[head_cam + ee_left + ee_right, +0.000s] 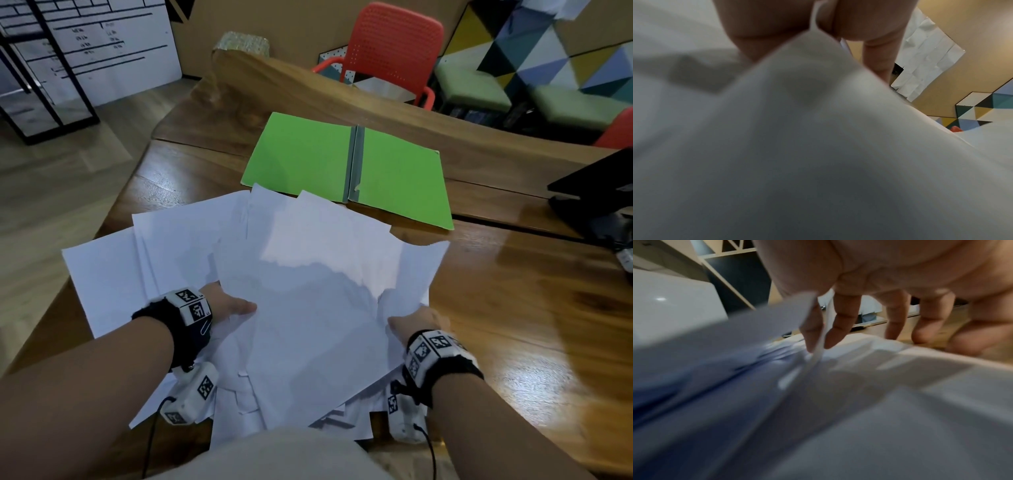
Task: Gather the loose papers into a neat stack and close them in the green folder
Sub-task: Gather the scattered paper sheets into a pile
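The left hand [228,306] and right hand [418,321] pinch opposite sides of fanned loose white paper sheets [301,301], likely to square them before the open green card folder [349,168].

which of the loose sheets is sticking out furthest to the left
The bottom sheet, lying flat on the table left of the left hand. Its corner pokes past the other papers, which fan out nearer the green folder.
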A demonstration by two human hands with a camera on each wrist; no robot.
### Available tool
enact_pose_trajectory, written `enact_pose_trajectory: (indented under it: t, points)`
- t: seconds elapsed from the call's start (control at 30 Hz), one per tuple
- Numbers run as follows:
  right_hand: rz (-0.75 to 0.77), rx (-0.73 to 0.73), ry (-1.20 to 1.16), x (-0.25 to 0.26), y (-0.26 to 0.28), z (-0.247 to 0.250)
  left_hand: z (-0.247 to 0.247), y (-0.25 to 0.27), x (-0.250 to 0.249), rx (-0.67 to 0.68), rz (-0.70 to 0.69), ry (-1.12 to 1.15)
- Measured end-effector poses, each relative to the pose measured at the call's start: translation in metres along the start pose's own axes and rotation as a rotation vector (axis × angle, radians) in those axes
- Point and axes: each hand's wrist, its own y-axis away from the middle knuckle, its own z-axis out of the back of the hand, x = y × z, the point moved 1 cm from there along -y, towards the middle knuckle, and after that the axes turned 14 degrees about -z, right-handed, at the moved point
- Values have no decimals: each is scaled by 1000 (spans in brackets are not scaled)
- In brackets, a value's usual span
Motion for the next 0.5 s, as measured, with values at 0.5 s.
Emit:
enact_pose_trajectory:
  t: [0.5]
  points:
    - [-115, 78, -262, -18, 26, 66, 2, -5, 5, 21, -22, -37]
